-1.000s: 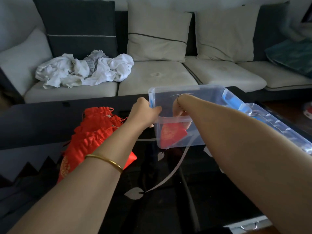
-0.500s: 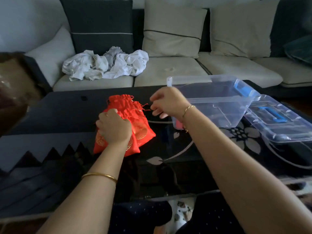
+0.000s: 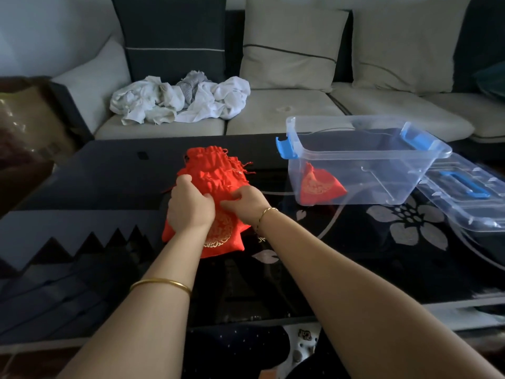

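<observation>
Fingers on the left hand [image 3: 190, 206] and right hand [image 3: 247, 205] are both gripping the red pouch pile [image 3: 216, 173] at mid-frame; probably worth peeling off just the top one, pinning the rest, then heading right toward the clear box [image 3: 382, 170].

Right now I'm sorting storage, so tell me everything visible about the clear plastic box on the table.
The clear plastic box is a see-through rectangular tub, lid off, standing upright on the black glass table. A blue latch hangs at each short end. One red pouch with gold print lies inside, at its near left corner. Its lid lies to its right. Neither the left hand nor the right hand touches it; both grip the red pouch pile.
</observation>
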A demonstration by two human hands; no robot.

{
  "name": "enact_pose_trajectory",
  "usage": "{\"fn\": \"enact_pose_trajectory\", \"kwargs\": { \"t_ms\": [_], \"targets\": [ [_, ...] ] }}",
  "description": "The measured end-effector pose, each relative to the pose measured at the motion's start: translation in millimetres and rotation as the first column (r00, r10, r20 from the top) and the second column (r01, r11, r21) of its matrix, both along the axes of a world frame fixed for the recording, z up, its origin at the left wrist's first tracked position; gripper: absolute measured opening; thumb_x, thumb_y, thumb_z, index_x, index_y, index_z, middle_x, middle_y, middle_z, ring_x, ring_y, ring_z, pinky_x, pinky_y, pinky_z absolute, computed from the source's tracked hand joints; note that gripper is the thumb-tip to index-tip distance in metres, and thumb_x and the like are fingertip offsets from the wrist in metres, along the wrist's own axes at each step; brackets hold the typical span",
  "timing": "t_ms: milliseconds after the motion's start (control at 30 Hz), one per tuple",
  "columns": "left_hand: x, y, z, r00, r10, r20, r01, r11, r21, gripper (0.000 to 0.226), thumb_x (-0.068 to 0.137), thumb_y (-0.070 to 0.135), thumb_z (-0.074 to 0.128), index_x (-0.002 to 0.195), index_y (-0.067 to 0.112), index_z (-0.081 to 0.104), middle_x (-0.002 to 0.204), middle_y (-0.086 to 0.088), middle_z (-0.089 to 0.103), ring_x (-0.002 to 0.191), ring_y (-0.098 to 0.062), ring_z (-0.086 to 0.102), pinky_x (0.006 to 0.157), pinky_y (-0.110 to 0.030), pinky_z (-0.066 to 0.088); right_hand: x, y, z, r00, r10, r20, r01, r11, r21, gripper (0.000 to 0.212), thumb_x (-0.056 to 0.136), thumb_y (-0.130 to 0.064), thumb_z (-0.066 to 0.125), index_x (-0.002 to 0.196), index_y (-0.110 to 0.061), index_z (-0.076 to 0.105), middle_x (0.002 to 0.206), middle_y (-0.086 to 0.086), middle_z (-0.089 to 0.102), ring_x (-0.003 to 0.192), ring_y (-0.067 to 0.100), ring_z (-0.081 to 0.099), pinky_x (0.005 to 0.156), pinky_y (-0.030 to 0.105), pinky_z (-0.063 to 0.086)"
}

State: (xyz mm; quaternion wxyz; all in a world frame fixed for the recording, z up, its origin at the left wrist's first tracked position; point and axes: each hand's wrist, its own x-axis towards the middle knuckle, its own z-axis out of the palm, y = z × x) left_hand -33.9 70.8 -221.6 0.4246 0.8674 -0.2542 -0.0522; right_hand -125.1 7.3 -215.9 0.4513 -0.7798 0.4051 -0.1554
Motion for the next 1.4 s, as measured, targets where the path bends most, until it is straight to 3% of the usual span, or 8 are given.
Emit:
{"fn": "enact_pose_trajectory", "kwargs": {
  "t_ms": [200,300,400,500,867,1100,1267,1400],
  "targets": [
    [-15.4,-5.3,12.6,0.998,-0.015,0.061,0.018,0.999,-0.052,0.046,0.091,0.028,0.055,0.135,0.019,0.046,0.132,-0.011,0.049,0.123,-0.033,0.043,0.100,-0.047,0.040,-32.4,-9.2,14.4,0.992,0.025,0.122,-0.050,0.978,0.203,0.011,0.089,-0.009,0.057,0.099,-0.007,0.062,0.074,0.002,0.056,0.060,0.010,0.051,0.046,0.018,0.043],
    [-21.9,-9.9,19.2,0.966,-0.233,0.114,0.239,0.970,-0.042,0.046,0.087,0.042,0.059,0.129,0.022,0.055,0.133,-0.007,0.052,0.125,-0.030,0.044,0.103,-0.041,0.038,-65.4,-22.5,27.4,0.989,0.033,0.143,-0.062,0.978,0.200,0.017,0.092,-0.010,0.054,0.107,-0.012,0.059,0.085,0.002,0.062,0.073,0.012,0.059,0.058,0.020,0.051],
    [-42.4,-13.3,28.0,0.851,-0.524,-0.010,0.517,0.843,-0.150,0.030,0.089,0.028,0.062,0.117,0.017,0.061,0.109,0.006,0.062,0.104,-0.009,0.057,0.083,-0.013,0.044,-98.5,-36.1,30.9,0.989,-0.024,0.143,0.005,0.991,0.132,0.018,0.090,-0.012,0.057,0.107,-0.012,0.060,0.104,0.014,0.065,0.092,0.027,0.064,0.079,0.039,0.056],
    [-58.0,-19.5,32.0,0.775,-0.631,0.000,0.621,0.763,-0.182,0.019,0.088,0.012,0.063,0.106,0.018,0.061,0.090,0.013,0.059,0.084,0.002,0.056,0.064,0.000,0.041,-123.2,-43.3,29.1,0.982,-0.106,0.155,0.088,0.989,0.121,0.016,0.089,-0.010,0.058,0.103,-0.016,0.062,0.101,0.010,0.064,0.090,0.020,0.061,0.069,0.029,0.054],
    [-76.1,-33.5,31.1,0.755,-0.646,0.107,0.655,0.739,-0.156,0.017,0.086,0.012,0.064,0.102,0.017,0.064,0.087,0.013,0.059,0.087,-0.008,0.059,0.078,-0.022,0.048,-149.7,-53.9,37.3,0.744,-0.444,0.498,0.145,0.836,0.529,0.014,0.089,-0.001,0.055,0.102,-0.002,0.058,0.079,0.011,0.067,0.065,0.017,0.065,0.058,0.027,0.055],
    [-73.1,-33.9,31.6,0.761,-0.630,0.154,0.647,0.753,-0.122,0.017,0.086,0.015,0.064,0.102,0.019,0.064,0.094,0.007,0.063,0.092,-0.009,0.058,0.078,-0.020,0.046,-154.9,-54.6,33.7,0.864,-0.333,0.377,0.237,0.930,0.280,0.020,0.095,-0.019,0.052,0.098,-0.002,0.060,0.079,0.011,0.068,0.065,0.016,0.064,0.061,0.024,0.057],
    [-73.8,-32.2,33.2,0.752,-0.640,0.157,0.657,0.746,-0.110,0.017,0.086,0.014,0.065,0.102,0.021,0.064,0.097,0.005,0.064,0.094,-0.010,0.059,0.081,-0.025,0.048,-152.5,-50.7,39.9,0.802,-0.394,0.449,0.241,0.901,0.360,0.035,0.097,-0.035,0.044,0.094,-0.005,0.060,0.071,0.007,0.064,0.058,0.014,0.059,0.056,0.025,0.053],
    [-74.7,-31.5,34.0,0.753,-0.641,0.151,0.657,0.746,-0.108,0.020,0.086,0.014,0.065,0.105,0.021,0.063,0.101,0.005,0.064,0.096,-0.009,0.058,0.079,-0.020,0.046,-150.8,-49.1,41.5,0.785,-0.414,0.461,0.293,0.903,0.312,0.025,0.097,-0.021,0.047,0.084,-0.005,0.061,0.064,0.005,0.059,0.049,0.010,0.050,0.046,0.019,0.045]
  ]
}}
